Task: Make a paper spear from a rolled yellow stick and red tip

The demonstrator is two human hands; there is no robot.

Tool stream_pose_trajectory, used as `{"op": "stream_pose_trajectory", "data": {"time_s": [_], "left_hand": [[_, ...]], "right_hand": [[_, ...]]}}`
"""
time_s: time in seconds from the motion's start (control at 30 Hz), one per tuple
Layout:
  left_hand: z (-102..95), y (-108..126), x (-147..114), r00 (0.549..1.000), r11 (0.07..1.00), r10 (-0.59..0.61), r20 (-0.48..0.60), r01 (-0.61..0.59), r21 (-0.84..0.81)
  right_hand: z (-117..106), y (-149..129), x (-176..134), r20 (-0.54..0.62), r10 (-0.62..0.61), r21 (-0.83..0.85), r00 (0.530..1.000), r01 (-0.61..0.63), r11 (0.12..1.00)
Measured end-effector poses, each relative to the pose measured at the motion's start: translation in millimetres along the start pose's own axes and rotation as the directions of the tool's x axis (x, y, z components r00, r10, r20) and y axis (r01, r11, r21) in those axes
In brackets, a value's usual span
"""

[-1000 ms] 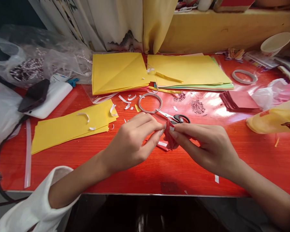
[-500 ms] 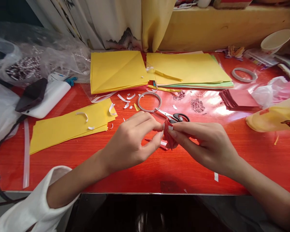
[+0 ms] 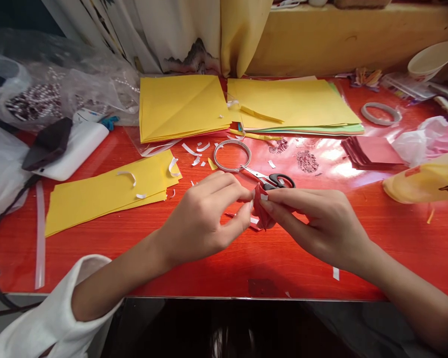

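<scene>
Between my two hands is a small folded red paper piece (image 3: 260, 211) with a white patch, perhaps tape, near its top. My left hand (image 3: 211, 214) pinches its left edge with thumb and forefinger. From the other side, my right hand (image 3: 319, 226) grips it between thumb and fingers beside the white patch. Just behind the fingertips lie black-handled scissors (image 3: 280, 180), partly hidden. Their tips touch a roll of tape (image 3: 232, 155). Under the held piece, another red scrap with a white strip (image 3: 254, 222) rests on the red table (image 3: 194, 278).
Yellow paper strips (image 3: 108, 191) lie at left under curled white scraps. Behind are stacks of yellow sheets (image 3: 182, 107). At right sit red paper squares (image 3: 373, 151), a second tape roll (image 3: 381, 113) and a yellowish cup (image 3: 414, 184). A white power bank (image 3: 78, 154) and cable stand left.
Both hands keep their grip on the red paper, almost still. The view has shifted slightly, so the things at the back sit a little differently in the picture.
</scene>
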State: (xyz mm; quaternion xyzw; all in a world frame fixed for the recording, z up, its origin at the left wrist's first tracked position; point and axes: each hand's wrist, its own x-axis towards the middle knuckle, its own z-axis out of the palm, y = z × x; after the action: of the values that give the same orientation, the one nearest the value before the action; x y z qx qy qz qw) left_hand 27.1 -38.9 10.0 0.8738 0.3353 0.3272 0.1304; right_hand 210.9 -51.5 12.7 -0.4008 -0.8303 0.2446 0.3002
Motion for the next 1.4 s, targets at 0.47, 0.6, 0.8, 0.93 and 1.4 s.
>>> {"op": "stream_pose_trajectory", "data": {"time_s": [0.47,0.6,0.8,0.93,1.4], "left_hand": [[-2.6,1.5,1.4,1.000,1.000,-0.017,0.015,0.017,-0.016],[-2.6,1.8,1.0,1.000,1.000,-0.024,0.017,0.024,-0.011],[-2.2,1.2,1.3,1.000,1.000,-0.018,0.021,0.018,-0.005],[-3.6,1.1,1.6,0.999,0.999,-0.037,0.030,0.037,-0.031],[-4.1,1.4,1.7,0.998,0.995,-0.049,0.039,0.053,-0.088]], "right_hand": [[-4.9,-0.9,2.2,0.086,0.078,0.199,0.993,-0.094,0.975],[-5.3,-1.0,2.2,0.096,0.097,0.219,0.991,-0.116,0.969],[-5.3,-1.5,2.1,0.115,0.109,0.235,0.987,-0.133,0.963],[-7.2,-1.8,2.0,0.131,0.114,0.281,0.985,-0.147,0.948],[-7.4,-1.7,1.7,0.153,0.143,0.351,0.978,-0.189,0.917]]}}
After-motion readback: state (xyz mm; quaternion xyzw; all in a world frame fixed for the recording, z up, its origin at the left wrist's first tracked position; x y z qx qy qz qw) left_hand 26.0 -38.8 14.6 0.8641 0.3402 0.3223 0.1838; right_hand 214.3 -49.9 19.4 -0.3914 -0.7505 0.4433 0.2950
